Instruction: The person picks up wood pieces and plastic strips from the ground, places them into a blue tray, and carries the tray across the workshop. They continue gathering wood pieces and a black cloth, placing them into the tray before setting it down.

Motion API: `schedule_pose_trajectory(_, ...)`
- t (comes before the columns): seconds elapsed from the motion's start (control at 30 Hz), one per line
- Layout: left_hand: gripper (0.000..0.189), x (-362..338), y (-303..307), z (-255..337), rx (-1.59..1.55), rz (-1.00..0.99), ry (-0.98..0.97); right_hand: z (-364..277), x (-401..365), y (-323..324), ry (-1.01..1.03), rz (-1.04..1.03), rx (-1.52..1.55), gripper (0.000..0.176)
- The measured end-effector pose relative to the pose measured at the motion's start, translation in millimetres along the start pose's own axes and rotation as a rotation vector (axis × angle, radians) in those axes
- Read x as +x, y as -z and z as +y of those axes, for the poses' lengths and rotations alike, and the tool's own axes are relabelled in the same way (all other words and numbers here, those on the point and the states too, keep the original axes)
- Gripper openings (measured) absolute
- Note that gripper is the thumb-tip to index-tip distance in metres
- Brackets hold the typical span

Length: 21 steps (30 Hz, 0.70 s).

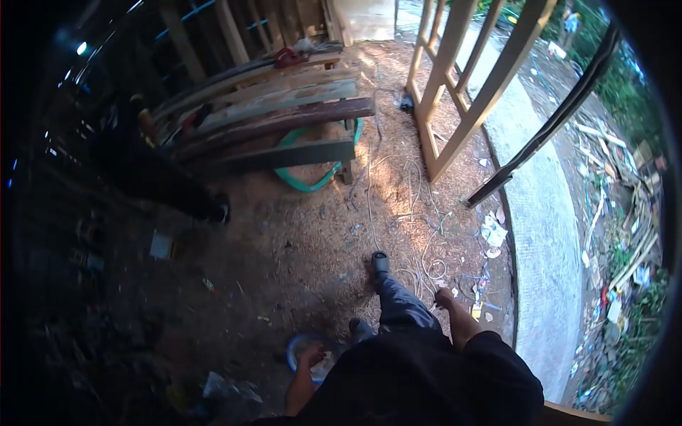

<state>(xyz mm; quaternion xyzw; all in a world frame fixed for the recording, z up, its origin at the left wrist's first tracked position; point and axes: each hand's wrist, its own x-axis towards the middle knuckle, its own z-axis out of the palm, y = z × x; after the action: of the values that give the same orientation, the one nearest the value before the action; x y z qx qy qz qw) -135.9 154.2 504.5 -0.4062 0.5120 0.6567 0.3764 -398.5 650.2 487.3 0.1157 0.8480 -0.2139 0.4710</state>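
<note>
My left hand [312, 353] hangs low at my left side, overlapping a round basin with a blue rim [290, 349]. Its fingers show only dimly, and I cannot tell whether they grip anything. On the other side, my right hand [444, 297] hangs beside my right thigh, over the ground and some loose pale cord [435, 270]. No object shows in the right hand, and its fingers are small and blurred. One sandalled foot [380, 264] is stepped forward on the ground strewn with wood shavings.
A bench of long planks [284, 96] stands ahead, a red tool [288, 58] on it and a green hose [291, 179] beneath. At left is another person [153, 163] in dark clothes. A wooden frame [455, 92] and slanted dark post [540, 128] rise by the concrete path [543, 234].
</note>
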Motion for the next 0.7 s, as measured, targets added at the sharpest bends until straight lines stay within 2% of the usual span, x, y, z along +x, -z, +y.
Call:
schedule_pose_trajectory(0.03, 0.03, -6.5, -15.2, 15.2, 0.099, 0.042, 0.135, 5.1, -12.8, 6.8, -0.133, -0.001, 0.199, 0.015)
schedule_pose_trajectory(0.07, 0.03, -9.0, -25.3, 27.8, 0.117, 0.042, 0.137, 11.2, -22.8, 15.9, -0.267, -0.004, 0.392, 0.015)
schedule_pose_trajectory(0.13, 0.031, -3.0, -47.0, 64.4, 0.219, 0.086, 0.114, 34.9, -15.0, 19.2, -0.362, -0.044, 0.614, 0.015)
schedule_pose_trajectory(0.17, 0.031, 47.5, -25.1, 44.1, -0.034, 0.036, 0.135, 39.7, -12.9, 26.3, -0.34, -0.091, 0.583, 0.018)
schedule_pose_trajectory(0.2, 0.031, 51.0, -41.1, 72.0, -0.026, 0.032, 0.13, 46.5, -3.8, 30.7, -0.314, -0.138, 0.553, 0.022)
schedule_pose_trajectory(0.27, 0.026, 65.8, -57.4, 120.2, 0.123, 0.174, 0.11, 43.1, 14.1, 48.6, -0.361, -0.12, 0.694, 0.022)
schedule_pose_trajectory(0.3, 0.026, 97.8, -46.6, 147.1, 0.76, 0.104, -0.348, 37.1, 22.4, 62.2, -0.358, -0.131, 0.698, 0.022)
schedule_pose_trajectory(0.33, 0.026, 124.6, -34.5, 146.7, 1.371, -0.007, -0.803, 28.9, 27.6, 73.4, -0.335, -0.087, 0.713, 0.023)
schedule_pose_trajectory(0.4, 0.022, 132.9, -74.9, 217.9, 0.329, 0.098, -0.033, 5.2, 27.3, 117.6, -0.222, -0.029, 0.716, 0.026)
schedule_pose_trajectory(0.43, 0.018, 162.5, -78.1, 253.2, 0.652, 0.098, -0.068, -13.2, 26.6, 142.1, -0.211, 0.018, 0.789, 0.027)
schedule_pose_trajectory(0.47, 0.016, 183.8, -86.8, 287.4, 0.824, 0.107, -0.294, -21.6, 36.8, 160.6, -0.147, 0.049, 0.769, 0.027)
schedule_pose_trajectory(0.53, 0.023, 185.0, -133.6, 371.3, 0.258, 0.224, -0.244, -51.4, 44.5, 204.0, -0.08, 0.114, 0.827, 0.027)
schedule_pose_trajectory(0.63, 0.023, 167.1, -190.9, 483.8, 0.237, 0.212, -0.487, -81.9, 71.4, 251.7, -0.064, 0.16, 0.796, 0.028)
schedule_pose_trajectory(0.7, 0.021, 147.3, -215.6, 537.6, 0.234, 0.184, -0.497, -98.3, 90.8, 269.3, -0.053, 0.167, 0.772, 0.027)
